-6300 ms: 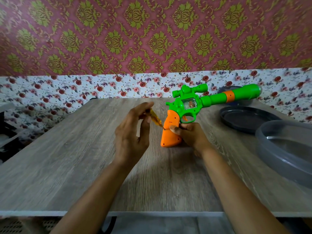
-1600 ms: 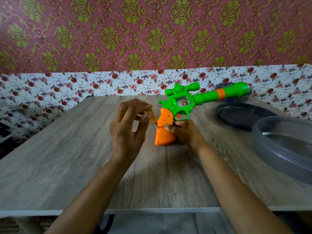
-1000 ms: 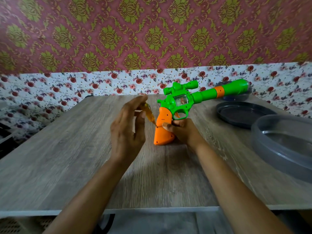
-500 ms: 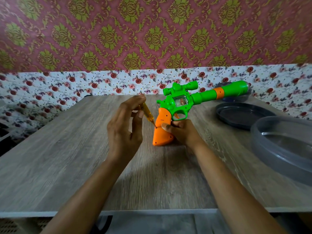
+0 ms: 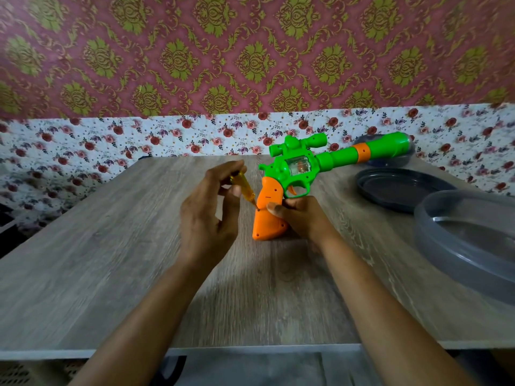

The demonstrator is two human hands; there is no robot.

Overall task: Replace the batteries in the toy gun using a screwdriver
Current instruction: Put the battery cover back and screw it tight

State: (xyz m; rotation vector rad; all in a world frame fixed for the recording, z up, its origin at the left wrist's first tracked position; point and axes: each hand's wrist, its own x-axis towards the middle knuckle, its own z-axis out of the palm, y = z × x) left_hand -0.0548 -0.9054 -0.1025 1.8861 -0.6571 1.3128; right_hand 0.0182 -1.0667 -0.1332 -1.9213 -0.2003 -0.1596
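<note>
Item: green-and-orange moulded plastic toy gun [image 5: 295, 174].

Location: stands on the butt of its orange grip on the grey wood-grain counter [image 5: 111, 260], right of centre and nearer the far edge.

Orientation: the long axis runs from the butt up to the muzzle. The barrel rises towards the far right corner, scope uppermost.

Handling (judged): a light, hollow, stiff shell with a smooth skin likely to slip. It is best held at the thick grip, not by the thin barrel or scope.

Hands: the right hand [image 5: 301, 215] clasps the grip below the trigger guard. The left hand [image 5: 209, 215] pinches a small yellow translucent-handled screwdriver [image 5: 245, 188], its tip set in a screw hole on the grip's side.

Nearby: a dark round tray [image 5: 401, 188] and a grey translucent round tub [image 5: 468, 235] sit along the right edge.
</note>
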